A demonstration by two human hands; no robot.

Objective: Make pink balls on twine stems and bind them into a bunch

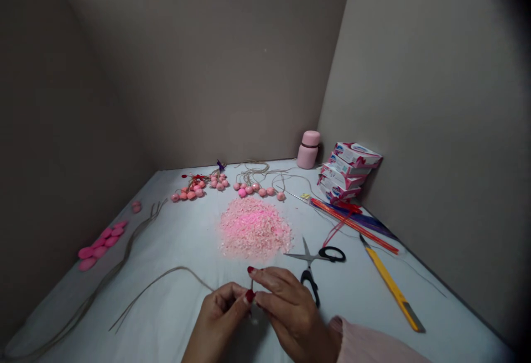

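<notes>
Tan cord (180,268), pink flakes (255,229), yellow cutter (390,283)

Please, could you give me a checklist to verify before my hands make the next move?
1. Thin brown cord held in left hand: ok, tail lies loose on the white table.
2. Cord's gripped part: cannot tell, fingers cover it.
3. Black-handled metal scissors closed: not ok, blades open near right hand.
4. Slim yellow cutter knife, blade retracted: cannot tell.
5. Loose heap of pink flakes apart from fingertips: ok, just beyond them.
</notes>
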